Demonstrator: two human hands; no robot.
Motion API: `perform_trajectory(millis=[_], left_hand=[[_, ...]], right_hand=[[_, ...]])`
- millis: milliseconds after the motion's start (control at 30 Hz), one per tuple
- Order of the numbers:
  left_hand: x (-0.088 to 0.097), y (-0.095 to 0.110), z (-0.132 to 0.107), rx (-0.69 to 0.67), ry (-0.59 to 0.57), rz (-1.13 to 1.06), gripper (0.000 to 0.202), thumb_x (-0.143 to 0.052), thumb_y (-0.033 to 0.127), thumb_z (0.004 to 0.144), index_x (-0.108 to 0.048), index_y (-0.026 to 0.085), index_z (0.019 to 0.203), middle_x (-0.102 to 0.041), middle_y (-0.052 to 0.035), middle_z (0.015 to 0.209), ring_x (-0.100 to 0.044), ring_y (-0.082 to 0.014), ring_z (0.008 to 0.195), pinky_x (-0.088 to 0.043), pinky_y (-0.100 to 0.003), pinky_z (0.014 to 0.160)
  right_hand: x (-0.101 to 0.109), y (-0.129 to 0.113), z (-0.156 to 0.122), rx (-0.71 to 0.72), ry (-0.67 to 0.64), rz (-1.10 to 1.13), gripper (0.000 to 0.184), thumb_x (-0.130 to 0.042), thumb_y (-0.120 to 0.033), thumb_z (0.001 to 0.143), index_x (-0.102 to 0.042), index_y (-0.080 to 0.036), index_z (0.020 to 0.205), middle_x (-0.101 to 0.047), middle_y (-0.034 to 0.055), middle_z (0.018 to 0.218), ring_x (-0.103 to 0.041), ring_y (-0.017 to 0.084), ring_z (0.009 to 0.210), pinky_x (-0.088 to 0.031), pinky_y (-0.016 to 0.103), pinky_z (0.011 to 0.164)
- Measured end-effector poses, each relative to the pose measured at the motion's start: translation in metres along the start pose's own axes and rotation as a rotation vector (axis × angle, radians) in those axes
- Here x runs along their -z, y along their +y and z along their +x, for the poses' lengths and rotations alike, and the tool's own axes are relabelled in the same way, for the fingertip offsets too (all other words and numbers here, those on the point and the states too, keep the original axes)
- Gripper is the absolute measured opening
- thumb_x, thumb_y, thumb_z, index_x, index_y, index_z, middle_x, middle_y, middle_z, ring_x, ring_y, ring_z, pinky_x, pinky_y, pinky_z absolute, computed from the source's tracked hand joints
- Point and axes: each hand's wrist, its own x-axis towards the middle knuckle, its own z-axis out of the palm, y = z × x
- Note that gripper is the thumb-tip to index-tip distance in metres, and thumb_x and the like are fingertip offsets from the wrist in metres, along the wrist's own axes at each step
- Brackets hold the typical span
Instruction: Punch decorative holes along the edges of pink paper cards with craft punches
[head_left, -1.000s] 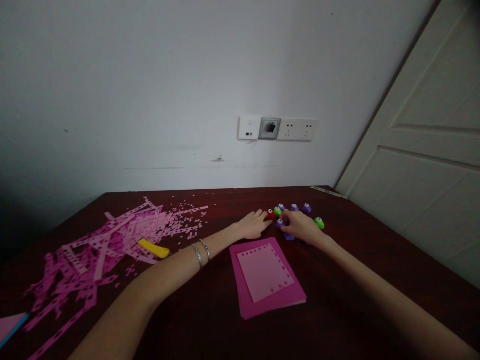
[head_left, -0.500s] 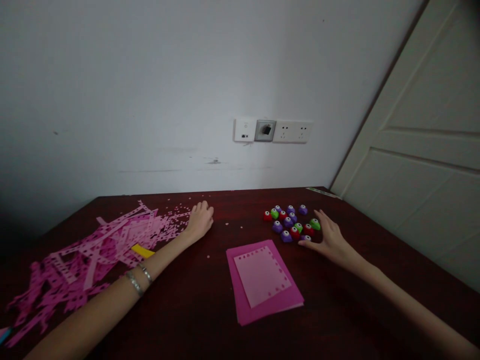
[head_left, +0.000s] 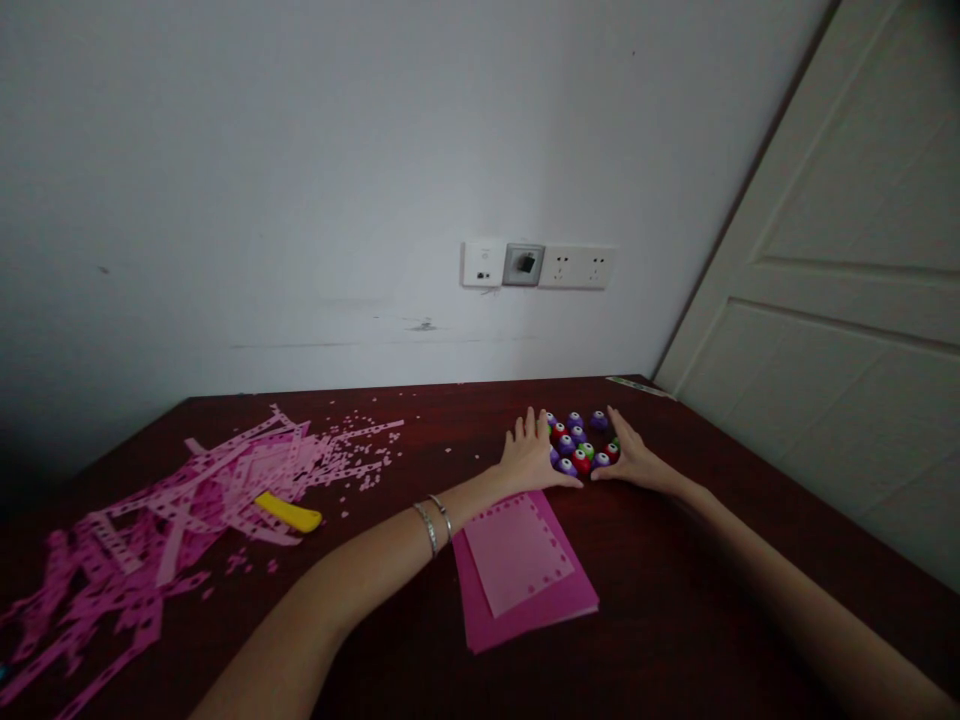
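A cluster of small craft paper punches (head_left: 577, 437) in purple, red and green, each with a white top and a dark dot, sits toward the back right of the dark red table. My left hand (head_left: 529, 455) is at the cluster's left side, fingers spread and thumb out in front. On the opposite side my right hand (head_left: 634, 460) curves around the punches, with thumb and fingers apart. Some punches are partly hidden behind both hands. Below my left wrist lies a stack of magenta paper (head_left: 517, 628), topped by a smaller light pink sheet (head_left: 517, 565) with punched edges.
Tangled pink paper strips (head_left: 180, 515) full of punched holes cover the table's left side. Tiny paper bits (head_left: 367, 460) are scattered beside them. A yellow handle-like object (head_left: 289, 513) lies on the strips. Behind the table is a wall with sockets (head_left: 577, 267); a white door (head_left: 840, 330) stands at right.
My left hand has moved right, from beside the paper scraps to the punches, and its fingers have spread. My right hand has shifted slightly left, pressing the cluster closer together.
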Motion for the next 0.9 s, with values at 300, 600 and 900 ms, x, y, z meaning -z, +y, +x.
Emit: perform_trajectory(millis=[300,600,900], left_hand=[[-0.004,-0.027,0.022,-0.104,0.086,0.005,0.11,-0.059,0.069,0.057,-0.013,0.008,0.137,-0.026,-0.023,0.139,-0.033,-0.0378,0.123,-0.034,-0.049,0.094],[0.011,-0.076,0.028,-0.176,0.104,-0.113,0.087,-0.063,0.058,0.064,-0.029,0.012,0.13,-0.044,-0.0167,0.13,-0.044,-0.0301,0.117,-0.038,-0.042,0.095],[0.038,-0.129,0.021,-0.14,0.063,-0.099,0.085,-0.064,0.056,0.064,-0.031,0.013,0.13,-0.043,-0.0153,0.131,-0.044,-0.0303,0.118,-0.038,-0.041,0.096]], right_hand=[[-0.016,0.003,0.043,0.1,-0.041,0.181,0.121,-0.072,-0.055,0.055,0.001,-0.014,0.143,-0.013,0.0211,0.146,-0.019,0.031,0.133,-0.019,0.048,0.106],[-0.047,-0.032,0.086,0.199,-0.053,0.234,0.112,-0.075,-0.049,0.054,-0.016,-0.014,0.142,-0.038,0.0202,0.135,-0.038,0.031,0.123,-0.029,0.047,0.102],[-0.076,-0.073,0.121,0.271,-0.074,0.229,0.108,-0.074,-0.052,0.055,-0.021,-0.013,0.14,-0.033,0.0189,0.139,-0.034,0.029,0.126,-0.027,0.042,0.105]])
